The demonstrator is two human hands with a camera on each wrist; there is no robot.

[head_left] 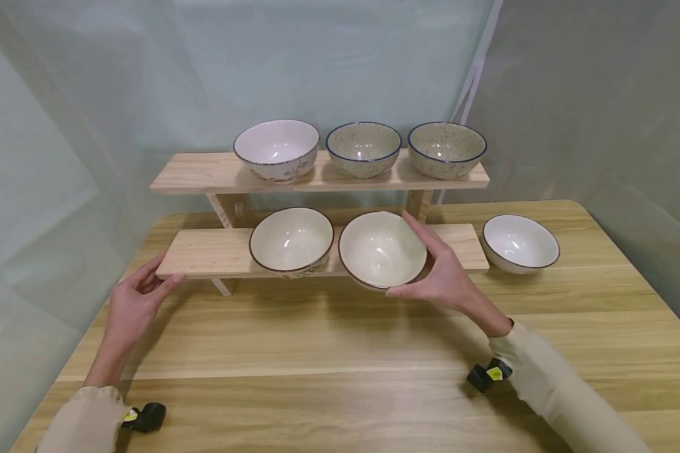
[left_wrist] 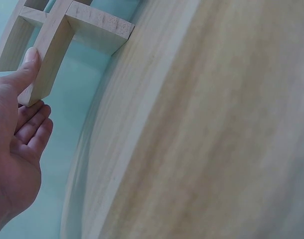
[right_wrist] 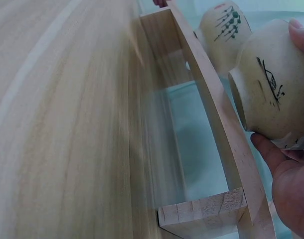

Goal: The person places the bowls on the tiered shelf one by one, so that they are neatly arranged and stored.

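Observation:
My right hand (head_left: 444, 280) grips the right side of a cream bowl (head_left: 382, 248) with a brown rim, thumb near the front and fingers toward the back. In the right wrist view, dark brushwork marks this bowl (right_wrist: 274, 84), and its foot appears slightly off the lower board. Beside it on the two-tier wooden stand's lower board (head_left: 209, 251) sits a matching cream bowl (head_left: 291, 239); its green pattern shows in the right wrist view. My left hand (head_left: 136, 302) holds the left end of that board, thumb on one face and fingers underneath in the left wrist view.
Along the upper board (head_left: 198, 173) stand a white patterned bowl (head_left: 277, 148) and two speckled bowls with blue rims (head_left: 364, 148), (head_left: 446, 148). A white bowl (head_left: 521, 242) rests on the wooden table (head_left: 317, 390), right of the stand. Pale curtains (head_left: 317, 63) surround the table.

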